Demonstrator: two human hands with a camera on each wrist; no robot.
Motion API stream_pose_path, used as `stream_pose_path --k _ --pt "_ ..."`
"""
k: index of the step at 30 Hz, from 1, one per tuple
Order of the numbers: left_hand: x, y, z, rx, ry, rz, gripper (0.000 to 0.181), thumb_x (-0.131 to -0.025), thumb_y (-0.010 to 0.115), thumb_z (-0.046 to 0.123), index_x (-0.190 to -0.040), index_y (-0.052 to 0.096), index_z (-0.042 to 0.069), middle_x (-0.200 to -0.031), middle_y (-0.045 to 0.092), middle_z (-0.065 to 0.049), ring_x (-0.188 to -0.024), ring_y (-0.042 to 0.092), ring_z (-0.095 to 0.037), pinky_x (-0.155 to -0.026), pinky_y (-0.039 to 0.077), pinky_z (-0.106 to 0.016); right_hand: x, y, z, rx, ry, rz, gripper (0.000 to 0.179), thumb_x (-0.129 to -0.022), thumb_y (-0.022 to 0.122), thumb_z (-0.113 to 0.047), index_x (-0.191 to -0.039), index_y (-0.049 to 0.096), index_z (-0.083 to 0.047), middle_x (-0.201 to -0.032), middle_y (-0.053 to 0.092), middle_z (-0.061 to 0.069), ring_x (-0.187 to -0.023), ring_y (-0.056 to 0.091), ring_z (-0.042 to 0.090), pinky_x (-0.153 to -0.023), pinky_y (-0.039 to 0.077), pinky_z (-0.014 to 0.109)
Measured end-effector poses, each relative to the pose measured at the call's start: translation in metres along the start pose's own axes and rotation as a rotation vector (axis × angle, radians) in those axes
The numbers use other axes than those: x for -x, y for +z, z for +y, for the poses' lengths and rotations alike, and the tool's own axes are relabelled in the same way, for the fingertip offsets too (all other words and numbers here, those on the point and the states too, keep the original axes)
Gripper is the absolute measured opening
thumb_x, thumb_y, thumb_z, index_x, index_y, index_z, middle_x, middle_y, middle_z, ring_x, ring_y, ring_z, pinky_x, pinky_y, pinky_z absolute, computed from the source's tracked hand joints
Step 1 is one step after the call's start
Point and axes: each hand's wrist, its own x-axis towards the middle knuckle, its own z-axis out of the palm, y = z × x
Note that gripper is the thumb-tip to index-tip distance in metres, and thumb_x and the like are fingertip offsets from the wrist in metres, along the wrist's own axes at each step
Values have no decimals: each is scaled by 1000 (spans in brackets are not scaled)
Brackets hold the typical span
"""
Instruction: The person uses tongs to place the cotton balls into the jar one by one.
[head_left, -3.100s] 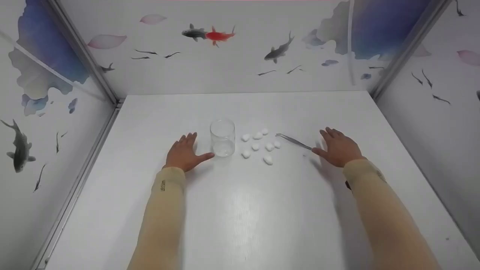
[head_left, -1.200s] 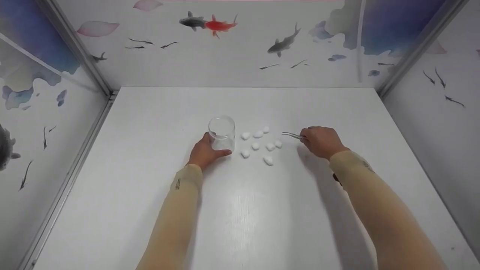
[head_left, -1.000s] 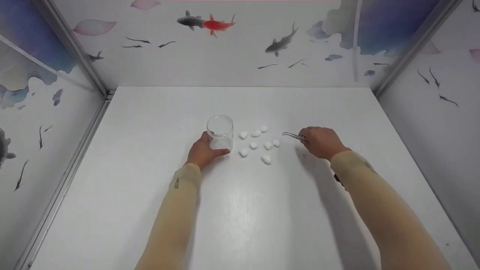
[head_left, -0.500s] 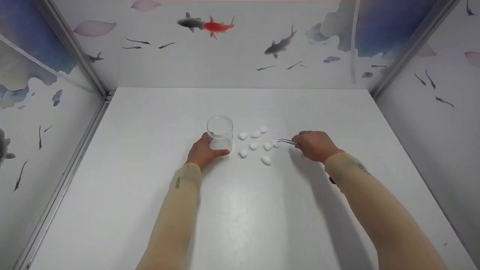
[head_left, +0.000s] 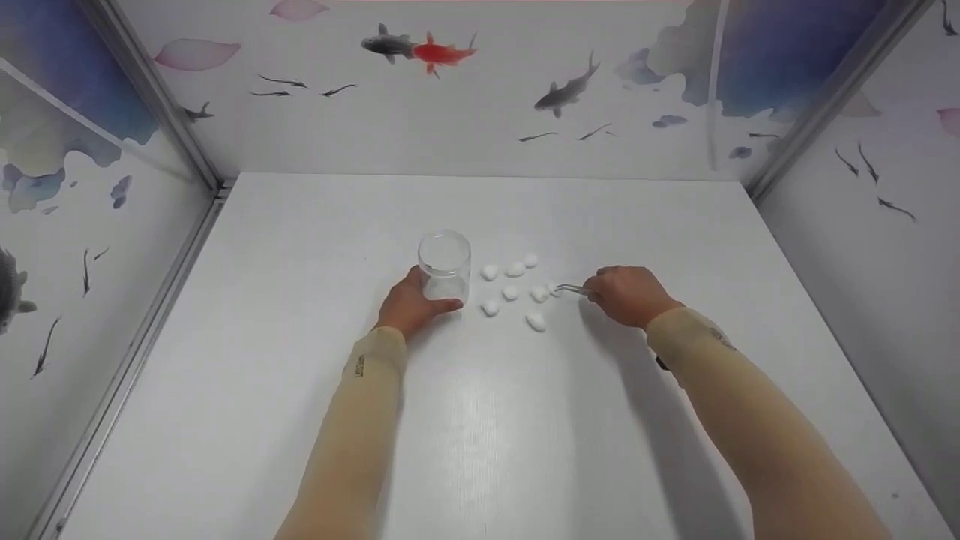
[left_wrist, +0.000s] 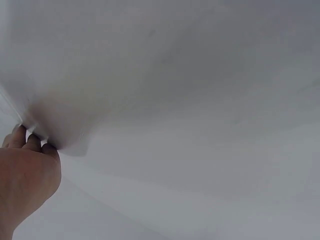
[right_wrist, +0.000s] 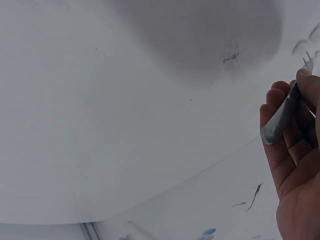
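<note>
A clear, open-topped jar [head_left: 444, 255] stands upright on the white table, and my left hand [head_left: 409, 306] holds it low down, thumb in front and fingers behind. To the jar's right lie several small white cotton balls [head_left: 510, 293]. My right hand [head_left: 631, 295] grips metal tweezers [head_left: 574, 289] with bent tips. Those tips are at the rightmost cotton ball [head_left: 554, 289]; whether they pinch it I cannot tell. In the right wrist view, the tweezers [right_wrist: 282, 117] lie between thumb and fingers. The left wrist view shows my left hand [left_wrist: 27, 175] with its fingertips against the clear jar wall.
The white table [head_left: 480, 420] is enclosed by a back panel [head_left: 465, 142] and side panels printed with fish and petals. A metal frame post [head_left: 154, 94] runs up the left corner. One oblong cotton ball [head_left: 535, 322] lies nearest the front.
Earlier both hands rested spread on the table. Since then my left hand has taken hold of the jar and my right has picked up the tweezers, whose tips have moved to the rightmost cotton ball.
</note>
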Motion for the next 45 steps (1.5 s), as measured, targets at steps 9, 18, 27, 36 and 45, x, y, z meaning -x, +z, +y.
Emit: stream_pose_path --k 9,18,27,36,45 --pt "-1 3 -3 -7 22 -6 100 -74 86 50 -151 36 10 -150 47 -9 -138 43 -27 -114 34 -40 1 3 -1 50 -44 52 4 -88 73 -6 -85 76 -5 -73 63 5 -61 60 22 -56 55 41" --pt "-2 6 -4 -33 10 -3 101 -74 85 53 -153 36 12 -151 46 -6 -139 41 -25 -115 32 -39 -3 7 -6 148 -40 95 11 -84 70 -2 -75 74 -7 -67 62 3 -54 58 19 -48 53 40" --pt "0 0 -1 -70 5 -3 102 -75 83 55 -153 34 11 -149 48 -8 -138 42 -26 -115 32 -39 -5 2 0 137 -53 156 14 -83 69 -2 -73 74 -9 -65 61 3 -52 57 21 -44 51 42" --pt "0 -1 -1 -71 0 -7 103 -76 83 54 -154 33 11 -151 46 -10 -139 41 -28 -115 33 -41 -9 -11 -1 120 -60 170 16 -84 66 0 -74 75 -8 -66 62 3 -52 57 20 -46 52 41" --pt "-2 0 -5 -55 2 -8 102 -75 84 54 -153 34 10 -150 47 -10 -139 41 -28 -115 33 -42 -37 -43 -23 167 -86 186 13 -85 67 -2 -79 76 -8 -68 64 4 -55 61 22 -45 53 40"
